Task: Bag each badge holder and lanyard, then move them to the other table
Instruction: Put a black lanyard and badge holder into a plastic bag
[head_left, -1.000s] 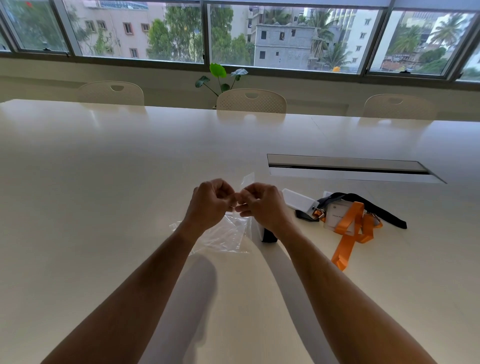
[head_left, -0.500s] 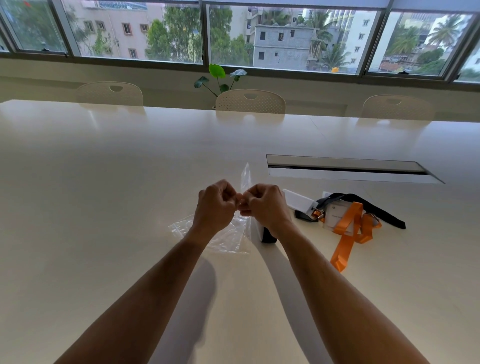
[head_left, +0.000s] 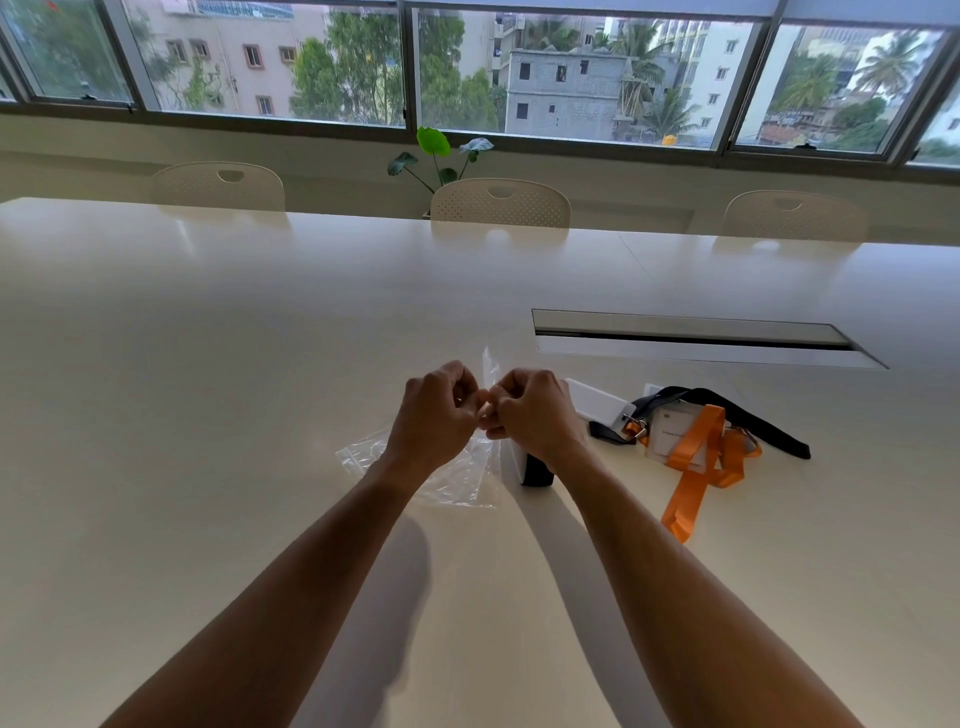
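The white bench (head_left: 208, 364) spreads before me. My left hand (head_left: 434, 415) and right hand (head_left: 535, 415) meet above it, fingers curled, pinching the clear bag's (head_left: 457, 467) top edge. Just right lie a badge holder (head_left: 675, 431), orange lanyard (head_left: 696, 467) and black lanyard (head_left: 753, 415).

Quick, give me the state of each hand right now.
Left hand: fingers curled, pinching the top edge of the clear plastic bag.
Right hand: fingers curled, pinching the same bag edge right beside the left.
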